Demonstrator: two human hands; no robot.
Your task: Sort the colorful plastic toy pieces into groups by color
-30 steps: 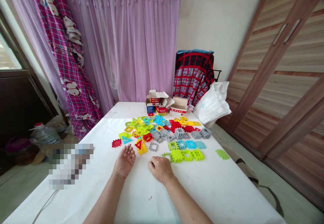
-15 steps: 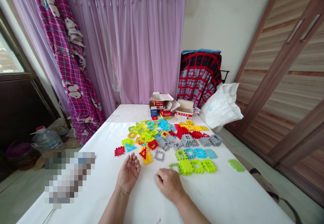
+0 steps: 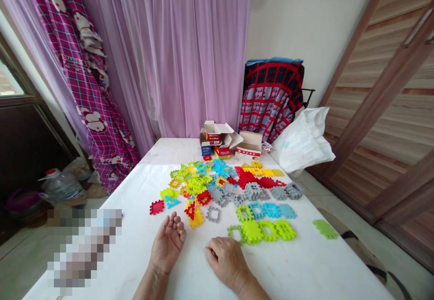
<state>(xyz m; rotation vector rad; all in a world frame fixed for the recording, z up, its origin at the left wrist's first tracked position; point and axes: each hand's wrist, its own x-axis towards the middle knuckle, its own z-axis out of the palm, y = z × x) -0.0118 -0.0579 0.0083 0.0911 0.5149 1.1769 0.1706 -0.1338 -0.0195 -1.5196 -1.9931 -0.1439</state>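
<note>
My left hand [image 3: 169, 242] lies palm up on the white-covered table, its fingers loosely bent and apart with nothing in them. Beyond its fingertips are a red triangle tile [image 3: 190, 211] lying against a yellow tile [image 3: 196, 219], a blue triangle tile [image 3: 172, 202] and a red square tile [image 3: 156, 207]. My right hand [image 3: 228, 260] rests knuckles up, fingers curled under, and no object shows in it. Just past its knuckles is a green square frame [image 3: 235, 233], part of a row with solid and windowed green tiles [image 3: 252, 232].
A mixed heap of interlocking tiles [image 3: 198, 183] spreads mid-table. Blue [image 3: 271, 210], grey [image 3: 278, 193], red [image 3: 249, 178] and yellow tiles [image 3: 267, 172] lie to its right. Open cardboard boxes [image 3: 248, 145] stand behind. A lone green tile [image 3: 325, 229] lies near the right edge, a white bag [image 3: 300, 142] beyond.
The view has tilted slightly down and shifted, so the tiles on the right sit a little lower and farther right. Both hands keep their poses, and the tiles look unmoved on the table.
</note>
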